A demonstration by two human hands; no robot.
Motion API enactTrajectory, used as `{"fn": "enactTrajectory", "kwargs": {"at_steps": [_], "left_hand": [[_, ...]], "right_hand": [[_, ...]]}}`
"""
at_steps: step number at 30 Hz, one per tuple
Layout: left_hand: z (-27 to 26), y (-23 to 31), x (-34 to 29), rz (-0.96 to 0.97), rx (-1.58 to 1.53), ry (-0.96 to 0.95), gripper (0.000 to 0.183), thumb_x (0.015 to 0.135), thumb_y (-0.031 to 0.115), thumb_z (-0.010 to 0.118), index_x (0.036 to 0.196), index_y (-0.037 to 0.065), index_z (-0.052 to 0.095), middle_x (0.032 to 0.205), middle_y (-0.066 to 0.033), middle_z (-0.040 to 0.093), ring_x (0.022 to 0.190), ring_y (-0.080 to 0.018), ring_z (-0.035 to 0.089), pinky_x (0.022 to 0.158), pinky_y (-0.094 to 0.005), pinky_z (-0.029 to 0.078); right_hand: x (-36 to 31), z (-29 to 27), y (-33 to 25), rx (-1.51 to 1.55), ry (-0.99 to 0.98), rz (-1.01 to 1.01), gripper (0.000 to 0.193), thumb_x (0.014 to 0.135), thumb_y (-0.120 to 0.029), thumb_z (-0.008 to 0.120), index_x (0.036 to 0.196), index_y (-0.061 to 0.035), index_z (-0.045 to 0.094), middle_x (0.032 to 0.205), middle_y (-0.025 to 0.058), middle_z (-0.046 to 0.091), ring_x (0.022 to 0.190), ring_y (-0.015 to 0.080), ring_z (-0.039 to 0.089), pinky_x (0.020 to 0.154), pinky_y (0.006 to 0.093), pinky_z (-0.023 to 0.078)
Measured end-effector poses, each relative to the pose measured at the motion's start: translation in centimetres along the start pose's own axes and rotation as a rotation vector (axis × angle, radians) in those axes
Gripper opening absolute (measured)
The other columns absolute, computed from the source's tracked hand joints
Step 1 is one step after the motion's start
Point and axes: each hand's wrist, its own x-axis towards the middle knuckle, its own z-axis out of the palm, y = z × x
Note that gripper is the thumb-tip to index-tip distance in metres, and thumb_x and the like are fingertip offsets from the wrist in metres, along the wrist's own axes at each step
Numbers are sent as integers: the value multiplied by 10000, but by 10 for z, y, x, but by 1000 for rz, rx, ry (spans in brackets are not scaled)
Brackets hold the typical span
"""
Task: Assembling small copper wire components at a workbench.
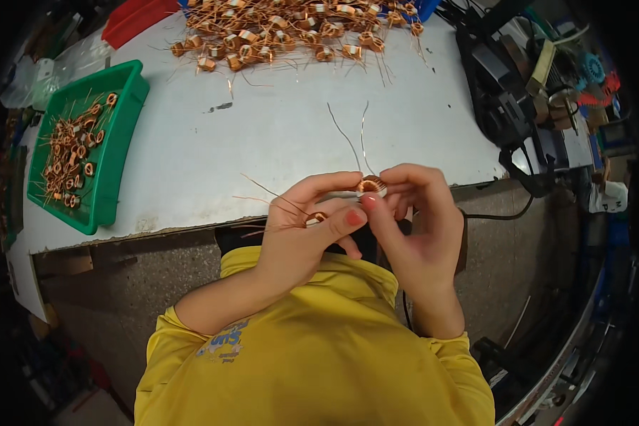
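In front of me, at the table's near edge, my right hand pinches a ring coil wound with copper wire between thumb and fingertips. Two long wire leads rise from this coil toward the far side. My left hand is closed around a second ring coil, tucked between thumb and fingers, with thin copper leads sticking out to the left. The left index fingertip reaches the right-hand coil. Something thin and silvery shows between that finger and the coil; I cannot make out what it is.
A big heap of copper coils covers the far part of the white table. On the left stands a green tray holding several coils, with a red bin beyond. Black equipment and tools crowd the right side.
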Motion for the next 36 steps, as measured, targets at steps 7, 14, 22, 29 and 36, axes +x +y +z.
{"fn": "enactTrajectory", "kwargs": {"at_steps": [7, 14, 22, 29, 36], "left_hand": [[-11, -1, 0, -118, -203, -96, 250, 809, 32, 623, 1039, 36, 522, 966, -153, 598, 760, -179, 604, 500, -217, 492], [-19, -6, -5, -299, -425, -218, 255, 795, 74, 646, 1007, 51, 506, 992, -167, 593, 774, -239, 617, 499, -240, 484], [-24, -10, -8, -386, -420, -301, 238, 775, 22, 659, 1001, 31, 585, 948, -172, 610, 763, -240, 607, 654, -330, 513], [-31, -22, -12, -295, -267, -284, 234, 777, -20, 641, 1002, 16, 589, 916, -155, 625, 754, -231, 611, 651, -342, 521], [-9, -12, -10, -404, -329, -160, 240, 763, -28, 647, 994, 2, 587, 879, -146, 629, 743, -233, 620, 640, -344, 537]], "right_hand": [[-8, -23, 14, -134, -163, -180, 341, 726, 47, 613, 1052, -10, 532, 887, 90, 578, 759, 127, 496, 692, 220, 399], [-11, -14, 43, 327, -260, -120, 733, 597, 53, 710, 1251, -23, 389, 1004, 140, 581, 902, 183, 526, 755, 265, 408], [-17, 9, 49, 609, -209, -219, 913, 542, 61, 727, 1330, -17, 274, 1014, 160, 589, 918, 190, 533, 765, 250, 400], [-19, 5, 50, 803, -104, -251, 937, 524, 63, 731, 1333, 19, 260, 879, 134, 625, 794, 161, 517, 756, 246, 395], [-21, -8, 60, 664, -185, -191, 933, 513, 70, 742, 1320, 27, 276, 833, 110, 631, 785, 147, 505, 753, 237, 401]]}}
